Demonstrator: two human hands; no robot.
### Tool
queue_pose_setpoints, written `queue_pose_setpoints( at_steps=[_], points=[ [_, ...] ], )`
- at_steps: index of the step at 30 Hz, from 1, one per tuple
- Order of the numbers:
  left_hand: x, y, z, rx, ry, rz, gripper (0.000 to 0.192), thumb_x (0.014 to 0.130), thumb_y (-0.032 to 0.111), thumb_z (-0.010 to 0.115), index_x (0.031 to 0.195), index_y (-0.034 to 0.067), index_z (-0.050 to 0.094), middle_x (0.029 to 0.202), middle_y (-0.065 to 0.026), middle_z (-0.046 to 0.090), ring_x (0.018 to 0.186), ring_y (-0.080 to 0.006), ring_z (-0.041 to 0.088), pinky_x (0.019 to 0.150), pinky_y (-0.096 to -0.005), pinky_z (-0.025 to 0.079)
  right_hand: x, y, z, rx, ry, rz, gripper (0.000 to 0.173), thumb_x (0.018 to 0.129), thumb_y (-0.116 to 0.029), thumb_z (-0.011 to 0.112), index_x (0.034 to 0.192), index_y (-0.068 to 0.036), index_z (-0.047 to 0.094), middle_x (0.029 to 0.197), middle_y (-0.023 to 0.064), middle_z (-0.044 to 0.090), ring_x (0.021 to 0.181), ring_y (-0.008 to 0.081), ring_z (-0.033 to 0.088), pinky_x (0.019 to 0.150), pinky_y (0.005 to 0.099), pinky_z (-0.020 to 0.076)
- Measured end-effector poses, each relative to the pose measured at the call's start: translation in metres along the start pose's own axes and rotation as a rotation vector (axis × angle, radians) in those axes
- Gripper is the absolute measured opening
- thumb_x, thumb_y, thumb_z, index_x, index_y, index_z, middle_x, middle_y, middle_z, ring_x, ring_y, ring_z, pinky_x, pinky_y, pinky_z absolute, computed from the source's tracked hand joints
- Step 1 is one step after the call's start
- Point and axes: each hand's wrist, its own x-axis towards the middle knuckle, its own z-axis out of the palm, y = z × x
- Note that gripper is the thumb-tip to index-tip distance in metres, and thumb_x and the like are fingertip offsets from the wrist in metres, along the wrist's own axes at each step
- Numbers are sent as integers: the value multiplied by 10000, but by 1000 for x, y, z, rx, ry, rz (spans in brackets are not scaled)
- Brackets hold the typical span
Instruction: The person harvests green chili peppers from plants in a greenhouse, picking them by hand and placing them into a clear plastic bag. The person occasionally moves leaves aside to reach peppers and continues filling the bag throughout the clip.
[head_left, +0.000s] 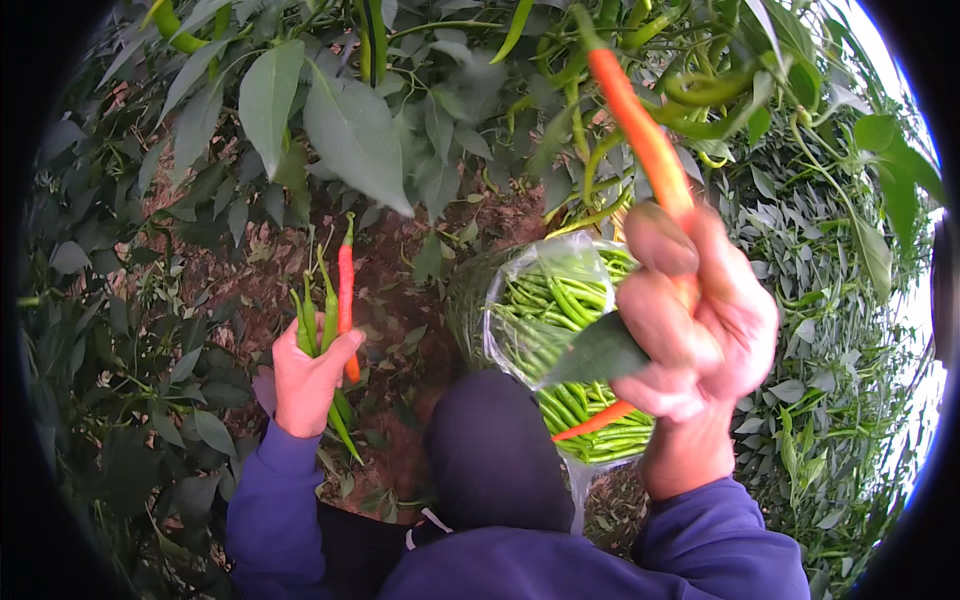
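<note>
My left hand (307, 382) is closed around several green chili peppers (330, 300) and one red chili pepper (346, 285), their stems pointing up. Raised close to the camera, my right hand (686, 322) grips an orange-red chili pepper (637, 120) by its lower part, stem end up. A dark green leaf (600, 352) and another orange-red pepper tip (596, 421) stick out beside the right hand; whether the tip belongs to the same pepper cannot be told. Behind that hand a clear plastic bag (487, 330) holds many green chili peppers (577, 300).
Pepper plants with broad leaves (360, 135) and hanging green peppers (705, 90) arch across the top. Dense foliage (840, 360) stands on both sides. Brown soil (405, 315) with scattered leaves lies between them. My dark-clad knee (495, 450) is beside the bag.
</note>
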Motion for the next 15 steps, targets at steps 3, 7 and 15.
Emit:
queue_pose_setpoints(
  at_steps=[3, 7, 15],
  points=[
    [-1, 2, -1, -159, -42, -72, 204, 908, 62, 771, 1058, 32, 636, 816, -2, 679, 541, -39, 494, 498, -205, 384, -12, 15, 2, -720, 311, -32, 359, 1117, -330, 458, 1107, 3, 590, 578, 18, 506, 418, 94, 415, 410, 242, 353],
    [-3, 6, -6, -425, -111, -158, 249, 953, 111, 739, 1169, 31, 647, 997, -65, 751, 612, -54, 545, 536, -222, 425, 14, 94, -42, -1161, 445, 183, 341, 1099, -284, 508, 1181, 15, 651, 663, 20, 542, 595, 100, 552, 558, 261, 482],
    [-6, 13, -18, -442, -80, -265, 258, 1013, 211, 679, 1212, 55, 629, 830, 21, 614, 581, -33, 491, 499, -192, 356, 73, 187, -72, -1573, 17, 143, 296, 1052, -198, 470, 1033, 30, 657, 949, 263, 735, 906, 454, 721, 845, 526, 584]
  ],
)
